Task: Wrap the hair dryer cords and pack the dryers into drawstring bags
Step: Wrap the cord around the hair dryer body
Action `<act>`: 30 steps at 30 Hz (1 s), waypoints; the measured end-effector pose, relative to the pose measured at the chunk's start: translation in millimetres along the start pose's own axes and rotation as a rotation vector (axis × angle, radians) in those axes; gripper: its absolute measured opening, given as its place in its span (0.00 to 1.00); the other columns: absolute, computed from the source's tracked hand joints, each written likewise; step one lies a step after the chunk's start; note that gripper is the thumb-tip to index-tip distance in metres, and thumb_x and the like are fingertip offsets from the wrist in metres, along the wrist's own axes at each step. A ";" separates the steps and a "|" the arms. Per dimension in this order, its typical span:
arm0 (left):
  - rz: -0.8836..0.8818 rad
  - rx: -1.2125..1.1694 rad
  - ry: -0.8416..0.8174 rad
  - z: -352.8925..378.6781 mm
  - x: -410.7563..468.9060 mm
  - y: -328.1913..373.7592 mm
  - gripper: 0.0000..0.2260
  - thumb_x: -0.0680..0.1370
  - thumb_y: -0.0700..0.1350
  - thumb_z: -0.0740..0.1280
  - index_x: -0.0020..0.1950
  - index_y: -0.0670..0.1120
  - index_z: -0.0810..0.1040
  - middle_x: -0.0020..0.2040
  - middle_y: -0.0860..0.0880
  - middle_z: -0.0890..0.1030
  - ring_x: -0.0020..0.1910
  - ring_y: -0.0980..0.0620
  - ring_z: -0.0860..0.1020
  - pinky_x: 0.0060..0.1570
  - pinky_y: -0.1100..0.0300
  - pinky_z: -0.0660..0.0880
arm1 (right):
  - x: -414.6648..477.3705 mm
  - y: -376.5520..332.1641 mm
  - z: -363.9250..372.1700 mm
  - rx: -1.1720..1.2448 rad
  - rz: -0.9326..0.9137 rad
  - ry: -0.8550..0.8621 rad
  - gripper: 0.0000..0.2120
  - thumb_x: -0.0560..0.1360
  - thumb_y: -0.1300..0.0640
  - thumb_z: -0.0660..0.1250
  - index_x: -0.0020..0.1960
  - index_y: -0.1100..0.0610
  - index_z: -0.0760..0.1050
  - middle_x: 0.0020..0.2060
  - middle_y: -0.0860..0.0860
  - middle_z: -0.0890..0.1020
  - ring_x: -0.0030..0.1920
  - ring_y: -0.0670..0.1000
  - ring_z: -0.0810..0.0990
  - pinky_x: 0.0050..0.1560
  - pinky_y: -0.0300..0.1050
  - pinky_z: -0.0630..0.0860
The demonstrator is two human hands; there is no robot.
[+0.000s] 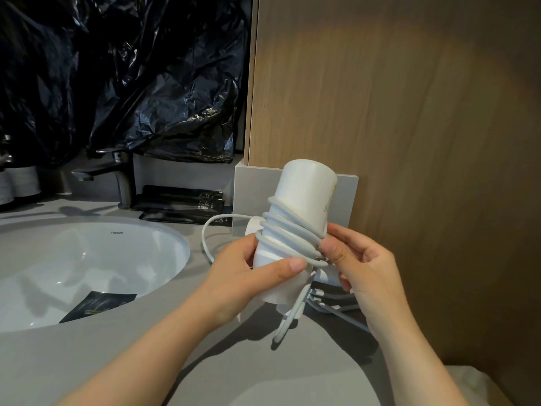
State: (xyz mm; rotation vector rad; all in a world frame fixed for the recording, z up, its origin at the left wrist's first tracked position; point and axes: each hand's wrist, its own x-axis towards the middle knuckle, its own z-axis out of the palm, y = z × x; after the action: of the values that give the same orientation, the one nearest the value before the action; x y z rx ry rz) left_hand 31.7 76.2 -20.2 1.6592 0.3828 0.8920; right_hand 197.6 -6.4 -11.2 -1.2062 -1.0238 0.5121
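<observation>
Hair dryer (304, 189) being held up over the back right corner of the counter (117, 361), by the wood panel (409, 98) — L hand (243, 276) gripping the lower barrel w/ thumb across it, R hand (360, 268) pinching the cord (281, 227) coils against the side. Several turns are sitting round the barrel, but a slack loop (205, 232) is trailing off left and more is hanging below, so wrapping looks approx. half done. Bagging not yet begun — pale cloth (468, 385) at the front right edge may be a bag, can't tell.
</observation>
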 end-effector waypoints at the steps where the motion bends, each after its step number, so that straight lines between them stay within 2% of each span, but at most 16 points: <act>1: 0.010 -0.018 0.022 -0.6 1.0 -0.1 0.24 0.65 0.51 0.76 0.58 0.44 0.80 0.52 0.47 0.85 0.50 0.49 0.84 0.44 0.64 0.78 | -0.2 -0.4 -0.8 -0.001 -0.009 -0.002 0.26 0.57 0.44 0.72 0.55 0.48 0.79 0.44 0.43 0.86 0.35 0.40 0.82 0.28 0.28 0.72; 4: 0.031 -0.092 0.076 -3.0 3.5 1.7 0.22 0.66 0.48 0.76 0.57 0.41 0.80 0.50 0.45 0.85 0.46 0.49 0.84 0.41 0.63 0.78 | -1.0 0.1 -2.7 -0.051 -0.040 -0.023 0.27 0.55 0.40 0.72 0.54 0.43 0.78 0.46 0.38 0.85 0.43 0.38 0.83 0.31 0.31 0.76; 6: 0.016 -0.166 0.092 -7.4 5.2 3.8 0.23 0.65 0.50 0.74 0.55 0.39 0.80 0.47 0.44 0.85 0.41 0.50 0.82 0.36 0.64 0.76 | -0.6 1.7 -3.1 -0.117 -0.049 -0.023 0.26 0.56 0.38 0.71 0.54 0.39 0.76 0.48 0.33 0.83 0.50 0.38 0.82 0.42 0.38 0.82; 9: -0.030 -0.318 0.072 -13.8 6.0 7.5 0.21 0.67 0.50 0.72 0.54 0.38 0.80 0.46 0.42 0.83 0.42 0.49 0.80 0.36 0.63 0.77 | 1.2 2.3 -5.0 -0.149 -0.069 -0.017 0.22 0.59 0.38 0.70 0.54 0.35 0.75 0.50 0.33 0.82 0.54 0.44 0.82 0.50 0.47 0.80; 11: -0.040 -0.344 0.046 -15.6 5.5 8.8 0.24 0.67 0.52 0.71 0.56 0.37 0.79 0.50 0.40 0.82 0.46 0.47 0.80 0.40 0.61 0.78 | 2.2 1.7 -5.5 -0.137 -0.069 -0.030 0.21 0.60 0.40 0.70 0.53 0.35 0.75 0.47 0.30 0.82 0.50 0.42 0.83 0.45 0.41 0.80; 14: -0.045 -0.337 0.034 -15.7 5.3 8.7 0.23 0.69 0.51 0.70 0.57 0.37 0.78 0.49 0.41 0.82 0.45 0.48 0.80 0.38 0.63 0.77 | 0.5 -0.6 -4.6 -0.112 -0.021 -0.080 0.16 0.63 0.43 0.67 0.50 0.34 0.74 0.40 0.32 0.83 0.34 0.37 0.80 0.30 0.29 0.74; 18: -0.047 -0.289 0.028 -13.8 5.6 5.8 0.19 0.72 0.51 0.67 0.56 0.38 0.78 0.45 0.44 0.82 0.41 0.51 0.79 0.36 0.65 0.75 | -1.0 -2.3 -1.9 -0.112 -0.012 -0.104 0.13 0.64 0.44 0.66 0.49 0.37 0.75 0.33 0.35 0.82 0.29 0.35 0.77 0.28 0.27 0.71; 20: -0.040 -0.236 0.047 -12.2 6.1 4.8 0.19 0.74 0.51 0.64 0.56 0.38 0.78 0.44 0.46 0.82 0.41 0.53 0.79 0.37 0.65 0.75 | -1.3 -2.2 -1.5 -0.088 -0.033 -0.068 0.14 0.64 0.45 0.68 0.50 0.40 0.76 0.37 0.39 0.84 0.28 0.35 0.77 0.28 0.27 0.70; 22: -0.017 -0.143 0.087 -9.3 6.7 3.8 0.21 0.73 0.55 0.67 0.56 0.40 0.78 0.42 0.49 0.82 0.39 0.56 0.79 0.37 0.66 0.75 | -1.6 -0.9 -1.7 -0.087 -0.057 -0.028 0.15 0.63 0.44 0.68 0.50 0.41 0.77 0.42 0.42 0.85 0.30 0.35 0.78 0.28 0.27 0.71; 25: 0.002 0.006 0.150 -5.4 6.1 4.3 0.19 0.72 0.59 0.72 0.52 0.45 0.79 0.39 0.54 0.82 0.36 0.59 0.78 0.34 0.67 0.74 | -0.4 2.1 -0.5 -0.117 -0.090 0.011 0.14 0.62 0.43 0.69 0.48 0.39 0.77 0.42 0.34 0.84 0.40 0.33 0.81 0.34 0.27 0.75; 27: 0.001 0.035 0.186 -3.2 4.9 5.8 0.17 0.70 0.57 0.69 0.48 0.45 0.78 0.34 0.57 0.81 0.32 0.62 0.77 0.31 0.70 0.72 | -0.2 2.7 0.9 -0.148 -0.099 0.015 0.13 0.63 0.44 0.69 0.47 0.38 0.77 0.39 0.29 0.82 0.44 0.31 0.80 0.36 0.25 0.75; 28: 0.009 0.066 0.206 -3.2 4.3 6.5 0.17 0.68 0.57 0.67 0.47 0.46 0.78 0.32 0.59 0.80 0.30 0.64 0.76 0.30 0.72 0.71 | -0.5 3.1 1.7 -0.153 -0.103 0.017 0.12 0.63 0.44 0.69 0.47 0.38 0.77 0.38 0.28 0.82 0.45 0.31 0.80 0.36 0.24 0.74; 30: 0.030 0.147 0.228 -3.7 4.1 6.6 0.19 0.66 0.59 0.72 0.48 0.47 0.78 0.33 0.61 0.81 0.31 0.66 0.77 0.30 0.74 0.70 | -1.1 3.8 2.9 -0.158 -0.121 0.021 0.14 0.62 0.43 0.69 0.48 0.39 0.78 0.40 0.30 0.83 0.46 0.33 0.81 0.36 0.25 0.75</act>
State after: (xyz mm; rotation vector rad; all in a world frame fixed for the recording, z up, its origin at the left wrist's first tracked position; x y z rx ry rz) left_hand 30.4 79.5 -12.3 1.7046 0.5922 1.1023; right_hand 195.3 -4.5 -15.2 -1.2771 -1.1281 0.3276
